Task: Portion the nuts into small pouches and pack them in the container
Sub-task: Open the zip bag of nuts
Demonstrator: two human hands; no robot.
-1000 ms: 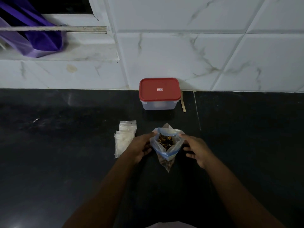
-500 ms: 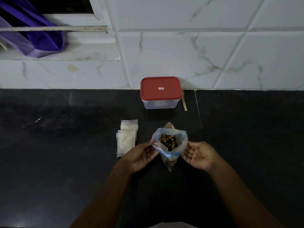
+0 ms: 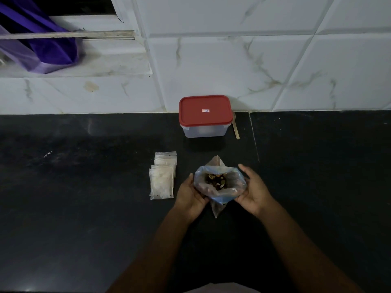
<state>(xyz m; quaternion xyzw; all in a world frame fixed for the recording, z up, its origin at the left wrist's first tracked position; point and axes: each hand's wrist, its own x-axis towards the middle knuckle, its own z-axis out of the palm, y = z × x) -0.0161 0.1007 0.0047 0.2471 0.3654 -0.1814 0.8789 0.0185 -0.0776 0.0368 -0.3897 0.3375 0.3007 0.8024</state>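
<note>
We've got the nut bag (image 3: 220, 188) mouth wide now, L hand (image 3: 189, 194) & R hand (image 3: 255, 192) gripping its sides, so pouches (image 3: 162, 178) can get filled.

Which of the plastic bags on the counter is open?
The nut bag between left hand and right hand; the pouches beside it lie flat.

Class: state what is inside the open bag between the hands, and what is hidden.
Dark and pale nuts show through the open mouth of the bag. Its rolled rim, the left hand and right hand cover its sides, so their depth is unseen.
</note>
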